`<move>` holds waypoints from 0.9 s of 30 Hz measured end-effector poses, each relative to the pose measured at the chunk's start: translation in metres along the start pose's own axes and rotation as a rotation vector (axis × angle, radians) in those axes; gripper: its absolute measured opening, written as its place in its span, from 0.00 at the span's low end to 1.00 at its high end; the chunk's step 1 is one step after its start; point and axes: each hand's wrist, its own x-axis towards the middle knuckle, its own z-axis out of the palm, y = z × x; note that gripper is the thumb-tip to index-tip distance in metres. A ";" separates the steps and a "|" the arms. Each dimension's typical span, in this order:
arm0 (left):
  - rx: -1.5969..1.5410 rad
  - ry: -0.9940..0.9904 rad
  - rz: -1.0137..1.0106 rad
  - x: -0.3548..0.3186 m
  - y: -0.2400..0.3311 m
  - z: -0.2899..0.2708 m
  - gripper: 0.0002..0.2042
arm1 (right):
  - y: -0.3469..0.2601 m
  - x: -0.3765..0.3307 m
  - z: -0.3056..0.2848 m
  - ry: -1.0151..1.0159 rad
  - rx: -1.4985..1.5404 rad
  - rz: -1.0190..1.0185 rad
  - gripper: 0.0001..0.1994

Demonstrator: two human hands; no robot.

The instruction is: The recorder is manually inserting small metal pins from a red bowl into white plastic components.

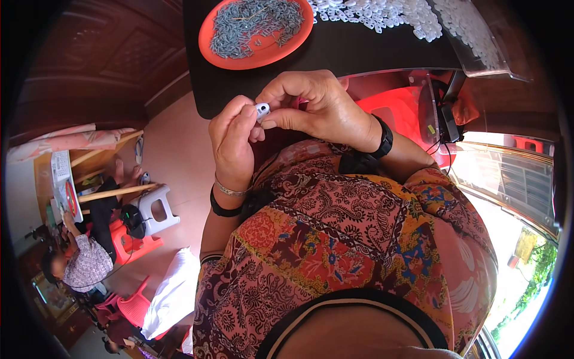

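Observation:
In front of my body, over the near edge of the black table [382, 54], a small white plastic piece [262, 109] with a dark hole sits between my two hands. My left hand [233, 134] pinches it with the thumb and fingers. From the other side, the thumb and forefinger of my right hand [320, 107] close round the same piece. Any smaller part between the fingertips is hidden. Just beyond my hands, an orange plate [257, 63] carries a heap of small grey slender parts [254, 24].
Many loose white plastic pieces [382, 15] lie at the table's far right, near a clear plastic sheet [478, 45]. A red stool [394, 113] stands by my right arm. Off to the left a person [89, 263] sits at another table, near a grey stool [158, 209].

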 end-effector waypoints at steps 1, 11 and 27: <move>-0.001 0.003 -0.003 0.000 0.000 0.000 0.13 | -0.001 0.001 -0.001 -0.002 0.002 0.002 0.10; 0.020 -0.052 -0.035 0.004 -0.001 -0.003 0.13 | -0.001 0.001 -0.005 -0.006 -0.088 -0.017 0.12; -0.077 -0.124 -0.040 0.007 -0.002 0.000 0.12 | 0.003 -0.002 -0.007 0.003 0.116 -0.009 0.10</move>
